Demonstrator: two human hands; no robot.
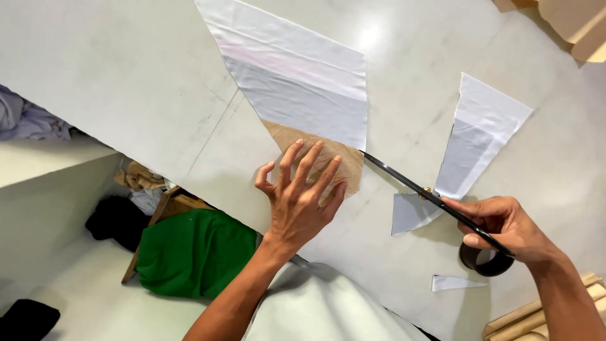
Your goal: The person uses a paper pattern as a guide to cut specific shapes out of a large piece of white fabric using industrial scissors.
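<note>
My left hand (302,196) lies flat, fingers spread, on a brown paper pattern (350,165) that sticks out from under a white fabric piece (297,82) on the pale table (126,82). My right hand (508,228) grips long black scissors (421,188) by their handles. The blades point left and up, and their tip meets the right edge of the fabric where it joins the pattern. A cut-off piece of white fabric (473,145) lies to the right, under the scissors.
A small white scrap (456,282) lies near the table's front edge. Tan wooden pieces sit at the top right (577,25) and bottom right (533,319). Below the table's left edge are a green cloth (196,252) on a wooden stool, dark clothes and a pale heap of fabric.
</note>
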